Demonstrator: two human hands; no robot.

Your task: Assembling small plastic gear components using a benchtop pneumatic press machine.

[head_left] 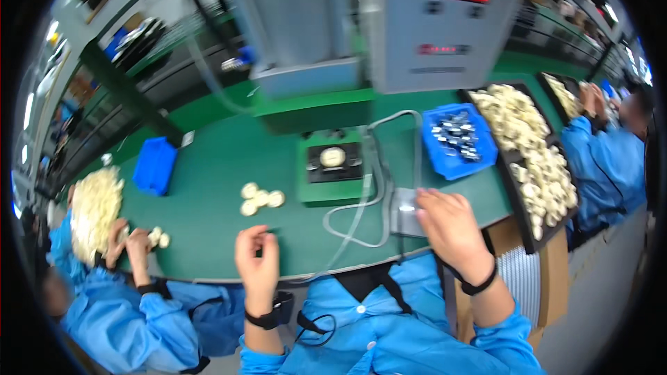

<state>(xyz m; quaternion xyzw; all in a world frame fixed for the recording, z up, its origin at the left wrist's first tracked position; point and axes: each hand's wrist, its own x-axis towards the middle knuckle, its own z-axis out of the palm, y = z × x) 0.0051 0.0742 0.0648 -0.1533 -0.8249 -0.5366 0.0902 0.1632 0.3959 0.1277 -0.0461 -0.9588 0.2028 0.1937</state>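
My left hand (pixel 256 264) hovers at the table's near edge with its fingers curled in; I see nothing between them. Just beyond it, several round cream plastic parts (pixel 258 198) lie in a small cluster. My right hand (pixel 455 229) is stretched out flat, its fingertips at a small grey box (pixel 406 213) with a cable. In the middle stands a green press base with a black fixture (pixel 332 172), and one round cream part (pixel 333 157) sits in it.
A blue bin (pixel 458 140) of small metal parts and a black tray (pixel 529 160) of cream parts stand right. A blue bin (pixel 155 167) lies left. The grey press (pixel 306 28) and its display box (pixel 445 35) rise behind. Co-workers sit on both sides. A grey cable (pixel 379 187) loops across the table.
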